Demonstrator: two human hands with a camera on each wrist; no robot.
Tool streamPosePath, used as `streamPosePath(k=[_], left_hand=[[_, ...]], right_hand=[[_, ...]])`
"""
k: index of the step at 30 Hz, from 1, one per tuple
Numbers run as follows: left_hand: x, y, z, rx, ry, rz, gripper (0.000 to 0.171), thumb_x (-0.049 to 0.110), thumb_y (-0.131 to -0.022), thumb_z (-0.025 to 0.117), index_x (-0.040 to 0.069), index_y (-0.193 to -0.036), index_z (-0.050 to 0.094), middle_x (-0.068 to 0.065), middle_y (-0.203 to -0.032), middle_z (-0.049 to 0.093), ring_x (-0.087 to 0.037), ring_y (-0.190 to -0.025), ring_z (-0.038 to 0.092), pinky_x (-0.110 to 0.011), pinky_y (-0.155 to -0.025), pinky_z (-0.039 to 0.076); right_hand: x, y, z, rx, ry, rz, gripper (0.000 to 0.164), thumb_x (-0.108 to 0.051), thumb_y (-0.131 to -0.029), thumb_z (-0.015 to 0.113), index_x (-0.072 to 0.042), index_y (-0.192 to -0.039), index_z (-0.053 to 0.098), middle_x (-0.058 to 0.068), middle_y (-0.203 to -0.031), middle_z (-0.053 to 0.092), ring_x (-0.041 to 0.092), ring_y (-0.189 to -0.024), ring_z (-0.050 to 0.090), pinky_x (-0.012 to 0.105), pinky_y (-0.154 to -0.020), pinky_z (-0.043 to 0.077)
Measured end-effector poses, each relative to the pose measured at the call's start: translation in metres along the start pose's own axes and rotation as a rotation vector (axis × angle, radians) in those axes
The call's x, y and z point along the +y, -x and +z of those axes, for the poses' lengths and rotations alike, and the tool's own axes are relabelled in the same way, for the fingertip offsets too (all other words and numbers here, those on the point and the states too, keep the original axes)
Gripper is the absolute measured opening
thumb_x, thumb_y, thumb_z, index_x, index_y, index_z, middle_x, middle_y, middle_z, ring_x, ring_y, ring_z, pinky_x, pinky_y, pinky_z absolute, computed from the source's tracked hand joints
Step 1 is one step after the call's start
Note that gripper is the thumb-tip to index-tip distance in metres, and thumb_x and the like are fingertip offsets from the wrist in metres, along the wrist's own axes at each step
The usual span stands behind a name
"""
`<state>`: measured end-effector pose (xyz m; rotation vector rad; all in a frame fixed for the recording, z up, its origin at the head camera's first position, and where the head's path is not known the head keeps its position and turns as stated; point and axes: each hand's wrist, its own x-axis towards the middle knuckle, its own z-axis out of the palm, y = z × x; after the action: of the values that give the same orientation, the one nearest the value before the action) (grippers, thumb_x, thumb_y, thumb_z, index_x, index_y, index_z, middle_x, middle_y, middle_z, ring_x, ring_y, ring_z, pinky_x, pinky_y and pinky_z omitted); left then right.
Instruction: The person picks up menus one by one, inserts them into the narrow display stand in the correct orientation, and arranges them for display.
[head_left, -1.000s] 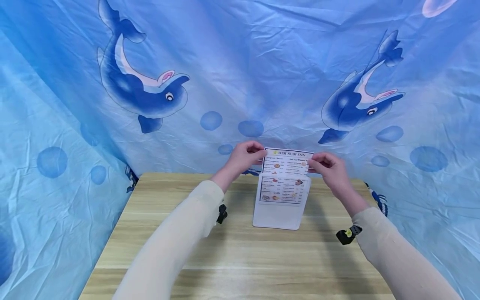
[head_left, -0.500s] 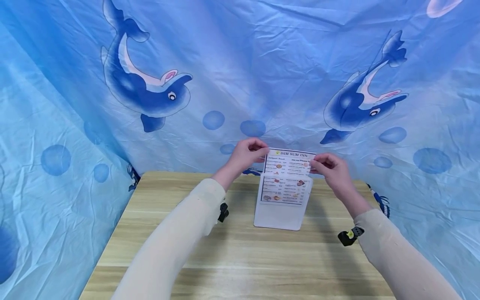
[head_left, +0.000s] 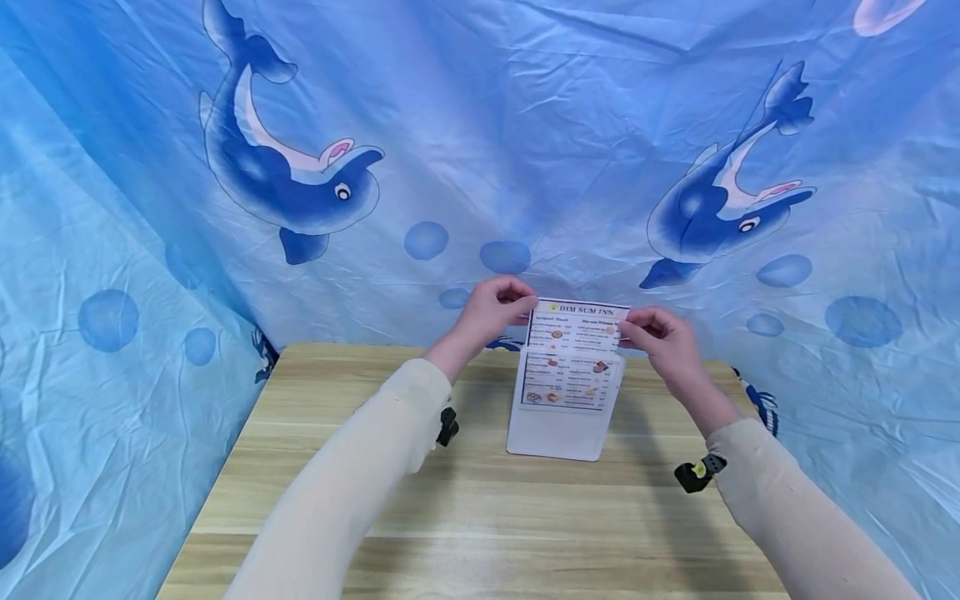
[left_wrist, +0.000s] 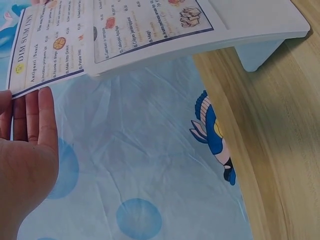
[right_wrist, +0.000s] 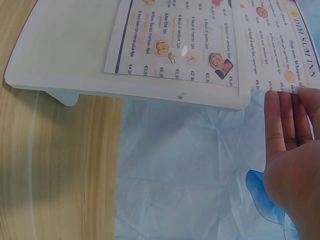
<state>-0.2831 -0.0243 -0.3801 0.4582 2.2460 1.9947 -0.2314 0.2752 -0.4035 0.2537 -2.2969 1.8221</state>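
Observation:
A printed menu sheet headed "DIM SUM INN" stands partly inside a white display stand on the table. Its upper part sticks out above the stand's top edge, and the lower part shows through the stand's clear front. My left hand pinches the sheet's upper left edge between thumb and fingers. On the opposite edge, my right hand pinches the sheet near its upper right corner. The left wrist view shows a support leg behind the stand.
The wood-grain table ends just behind the stand. A blue curtain with printed dolphins hangs behind and at both sides. Black wrist cameras, the left one and the right one, sit near the sleeves.
The head view has shifted slightly since the first frame. Both hands keep their pinch on the menu sheet, which stays at about the same height in the stand.

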Motion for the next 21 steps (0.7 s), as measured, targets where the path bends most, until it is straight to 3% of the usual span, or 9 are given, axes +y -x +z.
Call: streamPosePath(k=[7, 13, 21], left_hand=[[-0.0039, 0.0004, 0.0023, 0.001, 0.002, 0.005, 0.01, 0.014, -0.103, 0.074, 0.005, -0.109, 0.076, -0.01, -0.1, 0.072, -0.023, -0.093, 0.071, -0.042, -0.089, 0.066], [-0.0058, 0.0013, 0.0031, -0.008, 0.004, 0.002, 0.01, 0.014, -0.103, 0.074, 0.005, -0.109, 0.075, -0.011, -0.1, 0.072, -0.023, -0.093, 0.071, -0.049, -0.093, 0.065], [-0.0074, 0.0025, 0.0048, -0.025, -0.038, -0.004, 0.01, 0.014, -0.104, 0.073, 0.005, -0.109, 0.075, -0.01, -0.103, 0.072, -0.023, -0.094, 0.071, -0.039, -0.087, 0.067]], right_hand=[[0.0003, 0.0003, -0.0026, -0.006, 0.012, 0.007, 0.03, -0.007, -0.103, 0.073, 0.016, -0.121, 0.064, 0.009, -0.102, 0.071, 0.013, -0.088, 0.073, 0.025, -0.084, 0.065], [-0.0012, -0.0021, -0.0051, 0.007, 0.018, 0.0, 0.033, -0.008, -0.102, 0.074, 0.015, -0.124, 0.063, 0.007, -0.102, 0.072, 0.012, -0.087, 0.074, 0.025, -0.083, 0.065], [-0.0036, -0.0039, -0.0059, 0.019, 0.015, -0.03, 0.028, -0.006, -0.101, 0.074, 0.014, -0.12, 0.065, 0.008, -0.099, 0.073, 0.011, -0.084, 0.074, 0.024, -0.081, 0.065]])
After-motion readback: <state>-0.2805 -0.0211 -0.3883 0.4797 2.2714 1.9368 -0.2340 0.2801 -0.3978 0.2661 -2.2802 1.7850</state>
